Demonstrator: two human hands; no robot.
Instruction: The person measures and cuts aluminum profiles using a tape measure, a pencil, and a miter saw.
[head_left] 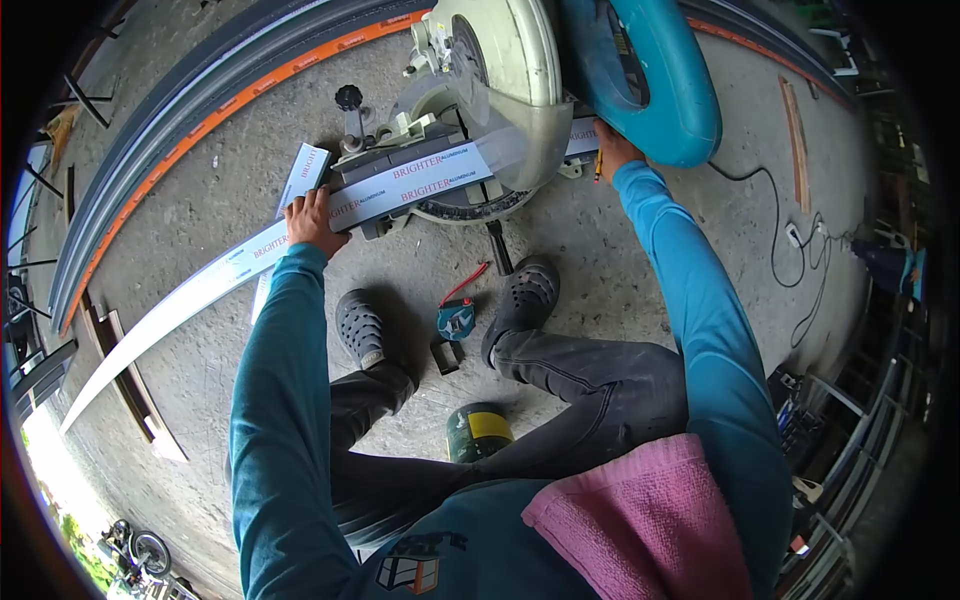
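Note:
A long white-filmed aluminium profile (430, 178) printed "BRIGHTER ALUMINIUM" lies across the base of a miter saw (510, 70). My left hand (316, 222) grips the profile left of the saw, fingers over its top. At the right end, partly behind the saw's teal handle (690, 90), my right hand (613, 150) closes on the profile, with a yellow pencil (599, 165) by the fingers. The blade guard hangs over the profile; whether the blade touches it is hidden. A second printed piece (304, 172) lies under the profile near my left hand.
Between my feet lie a teal tape measure (456, 319) and a small dark bracket (446, 356). A green can (478, 432) stands nearer. Long profiles with an orange strip (240, 97) curve behind the saw. A black cord (777, 215) runs over the right floor.

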